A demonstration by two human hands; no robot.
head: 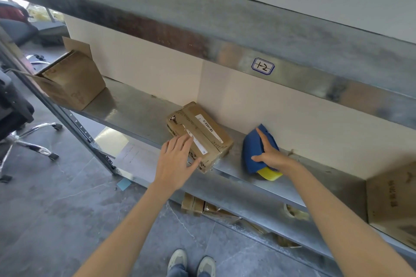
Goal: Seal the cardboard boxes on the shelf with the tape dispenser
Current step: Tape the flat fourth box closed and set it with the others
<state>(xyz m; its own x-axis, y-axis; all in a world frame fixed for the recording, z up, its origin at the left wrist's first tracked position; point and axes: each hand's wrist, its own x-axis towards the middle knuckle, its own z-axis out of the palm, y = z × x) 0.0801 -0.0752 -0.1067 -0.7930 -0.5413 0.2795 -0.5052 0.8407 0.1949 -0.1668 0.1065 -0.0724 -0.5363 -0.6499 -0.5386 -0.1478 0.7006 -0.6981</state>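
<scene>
Left hand (177, 162) lies flat with straight fingers on the near left corner of the small box (200, 135), steadying it and gripping nothing. Right hand (270, 153) grasps the dispenser (253, 148), index finger along its top and thumb on the blue side. The dispenser stands on the shelf (139, 108) just right of the small box, not touching it, with its yellow end toward the near edge. Progress looks early: no tape is being laid, and the dispenser is not yet on any box. The small box is closed and carries labels and some glossy strips, but whether its seam is properly sealed is hard to call. The open box (69, 78), far left on the shelf, has a flap standing up, so it is clearly not sealed. The right box (391, 204) is cut off by the frame with its top out of view, state unknown. Probably all three are still to do, or at least two. The right hand's other fingers are hidden behind the dispenser, as are the blade and tape end. Cardboard scraps (193, 204) sit below the shelf, partly hidden, contents unclear.
</scene>
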